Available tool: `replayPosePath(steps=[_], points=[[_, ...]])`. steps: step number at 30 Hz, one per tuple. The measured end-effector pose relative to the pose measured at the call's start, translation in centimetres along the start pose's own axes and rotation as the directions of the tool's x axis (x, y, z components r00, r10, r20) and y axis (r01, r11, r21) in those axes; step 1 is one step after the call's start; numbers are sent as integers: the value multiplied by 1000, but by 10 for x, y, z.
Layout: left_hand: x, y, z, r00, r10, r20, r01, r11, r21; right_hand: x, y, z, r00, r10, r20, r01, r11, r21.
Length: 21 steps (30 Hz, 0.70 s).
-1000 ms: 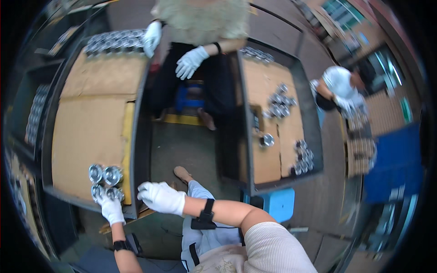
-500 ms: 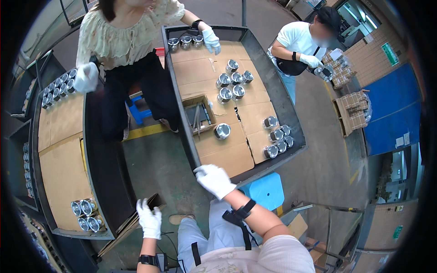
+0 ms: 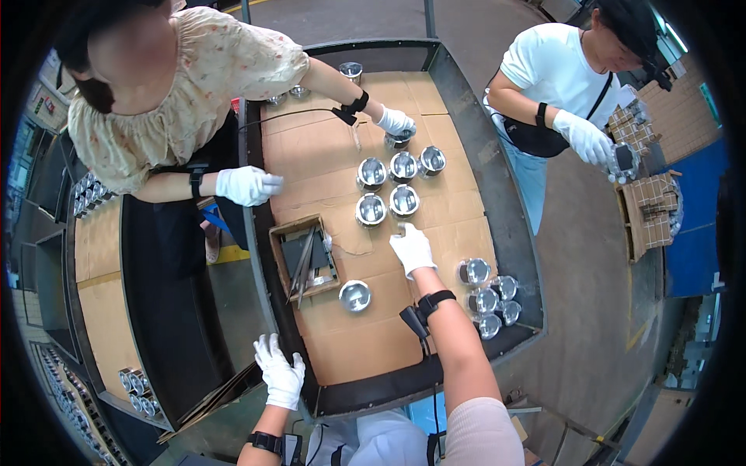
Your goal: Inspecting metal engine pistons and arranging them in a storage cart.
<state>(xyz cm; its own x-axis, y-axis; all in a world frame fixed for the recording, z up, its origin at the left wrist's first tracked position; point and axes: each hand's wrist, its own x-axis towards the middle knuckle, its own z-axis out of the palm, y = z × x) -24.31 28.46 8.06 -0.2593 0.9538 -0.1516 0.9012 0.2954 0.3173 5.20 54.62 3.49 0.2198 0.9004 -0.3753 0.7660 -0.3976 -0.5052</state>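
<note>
My right hand [image 3: 412, 252], in a white glove, reaches over the cardboard-lined bench [image 3: 350, 342]. Its fingertips are just short of, or at, the near side of a silver metal piston [image 3: 404, 200]; I cannot tell if they touch. Nothing shows inside that hand, and its fingers look stretched out. Beside that piston stand another piston [image 3: 371, 210] and several more behind. My left hand [image 3: 278, 374], also gloved, is spread open and empty by the bench's near left corner. A single piston [image 3: 355, 296] stands between my hands.
A wooden box [image 3: 303, 260] of metal tools sits along the left edge. Several pistons [image 3: 487, 300] cluster at the near right corner. Across the bench, a co-worker's gloved hand [image 3: 396, 122] is on a far piston. Another person [image 3: 559, 101] stands at right holding a part.
My right hand has gone from the bench's near edge forward to the middle pistons. The co-worker has leaned in, one hand now on the far piston. My view has shifted closer over the bench.
</note>
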Motion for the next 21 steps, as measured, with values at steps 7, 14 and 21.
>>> replayPosePath(steps=[7, 14, 21], points=[[13, -1, 36, 998, -43, 52, 37, 993, 111, 74, -24, 40, 966, 172, -195, -159, 984, 80], [14, -10, 36, 995, -40, 96, 36, 998, 44, 71, -23, 52, 934, 136, -329, -115, 990, 82], [12, -11, 39, 988, -75, 132, 73, 997, 25, 112, -29, 74, 997, -64, -44, 41, 913, -407]])
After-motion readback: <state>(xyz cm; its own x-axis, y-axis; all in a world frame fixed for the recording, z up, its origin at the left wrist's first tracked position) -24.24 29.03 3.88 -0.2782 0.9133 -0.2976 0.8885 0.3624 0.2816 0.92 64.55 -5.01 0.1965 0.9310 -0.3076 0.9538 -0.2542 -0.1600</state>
